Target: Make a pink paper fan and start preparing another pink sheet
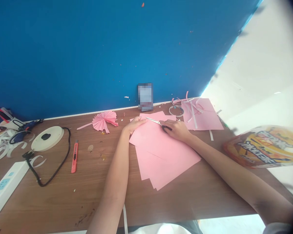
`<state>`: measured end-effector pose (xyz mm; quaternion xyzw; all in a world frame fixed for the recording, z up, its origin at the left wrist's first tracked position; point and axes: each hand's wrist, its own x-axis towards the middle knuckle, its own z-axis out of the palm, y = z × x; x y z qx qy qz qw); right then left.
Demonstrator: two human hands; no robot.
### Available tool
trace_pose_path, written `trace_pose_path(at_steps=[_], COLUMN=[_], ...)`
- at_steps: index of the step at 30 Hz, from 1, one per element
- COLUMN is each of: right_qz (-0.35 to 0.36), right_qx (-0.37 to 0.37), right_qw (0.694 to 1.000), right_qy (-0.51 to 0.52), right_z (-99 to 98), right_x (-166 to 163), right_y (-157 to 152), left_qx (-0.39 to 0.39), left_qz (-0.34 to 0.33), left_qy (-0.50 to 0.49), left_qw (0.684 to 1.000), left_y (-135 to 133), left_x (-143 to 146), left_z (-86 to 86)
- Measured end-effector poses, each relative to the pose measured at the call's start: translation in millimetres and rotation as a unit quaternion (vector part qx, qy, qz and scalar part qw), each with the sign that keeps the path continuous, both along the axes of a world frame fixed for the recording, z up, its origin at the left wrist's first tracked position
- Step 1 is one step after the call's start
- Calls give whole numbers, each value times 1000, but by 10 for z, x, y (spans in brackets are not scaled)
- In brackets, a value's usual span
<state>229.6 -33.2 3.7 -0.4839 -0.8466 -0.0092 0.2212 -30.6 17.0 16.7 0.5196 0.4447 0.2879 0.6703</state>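
Two bare hands at work over pink paper on a wood-grained bench [63, 204], seen from above. The right hand [179, 130] has its fingers closed around the dark handles of a pair of scissors [158, 122], whose silvery blades lie over the upper part of the pink sheets [167, 156] and point toward the left hand. The left hand [134, 125] is at the upper left edge of those sheets, just beyond the blade tips; whether its fingers pinch the paper or merely rest on it cannot be told. The sheets overlap at differing angles (their lower corners fan out) at the centre of the bench.

To the left lie a pleated pink paper rosette [104, 121], a red box cutter [74, 156], a pale round disc [53, 138] with a black knob, a black cord [69, 143], a white power strip [7, 188] and a heap of curled white strips [2, 143]. Beyond the right hand are a clear ring [182, 112] and another pink sheet [210, 117] bearing loose paper strips [193, 115]; nearer, a printed orange-and-yellow package [263, 146]. A pixelated upright rectangular object [146, 96] stands against the blue wall [112, 48].
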Motion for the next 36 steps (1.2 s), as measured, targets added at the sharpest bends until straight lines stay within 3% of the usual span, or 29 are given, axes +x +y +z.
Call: trace_pose_path(at_steps=[7, 12, 17, 22, 27, 32, 36], right_qz=[-7, 50, 51, 50, 41, 47, 52], right_qx=[-36, -104, -234, -356, -373, -362, -359], right_qw=[995, 972, 902, 831, 825, 828, 827], right_qy=[95, 204, 358, 425, 422, 425, 429], right_z=[52, 94, 119, 180, 190, 193, 221], right_x=[19, 21, 66, 100, 115, 70, 21], right_y=[17, 82, 155, 159, 163, 148, 113], left_qx=[-15, -27, -30, -38, -33, -37, -64], left_qz=[-10, -2, -38, -9, -12, -61, -30], left_qy=[-48, -52, -89, -106, -103, -105, -74], left_qw=[999, 998, 995, 994, 994, 992, 995], left_y=[20, 12, 14, 32, 28, -4, -19], left_x=[-11, -1, 1, 6, 13, 3, -15], left_z=[-23, 1, 39, 36, 27, 59, 58])
